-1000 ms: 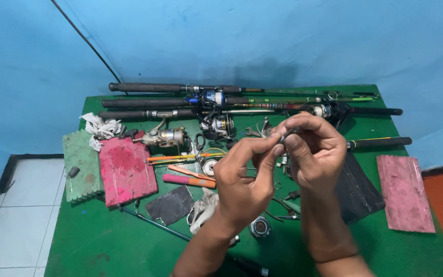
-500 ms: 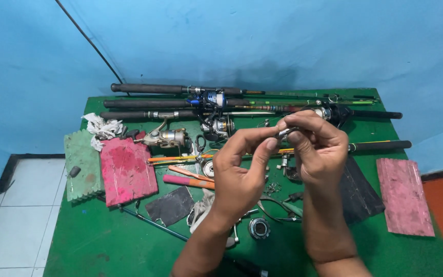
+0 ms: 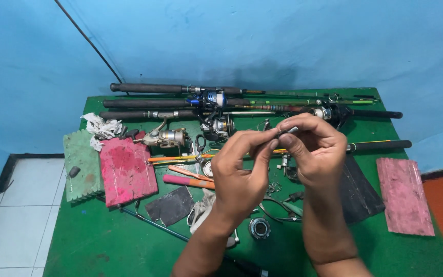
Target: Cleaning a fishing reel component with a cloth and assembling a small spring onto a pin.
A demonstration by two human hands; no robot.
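Your left hand (image 3: 242,172) and right hand (image 3: 316,151) are raised together above the middle of the green bench (image 3: 93,241). The fingertips of both hands meet on a small silver metal part (image 3: 288,131), pinched between them at the top of the grip; the part is too small to identify further. Both hands are closed narrowly around it, with the fingers curled in.

Below your hands, small parts lie on the bench: a round metal spool (image 3: 259,228), thin wire pieces and a dark foam square (image 3: 170,205). To the left lie a pink foam block (image 3: 127,172) and a green foam block (image 3: 80,166), just beside each other. A second pink foam block (image 3: 405,195) lies at the right edge. Along the far side, several fishing rods (image 3: 155,102) lie parallel, some with reels fitted. A loose spinning reel (image 3: 165,137) rests near the pink block, with orange and pink tool handles (image 3: 185,177) just beside it.
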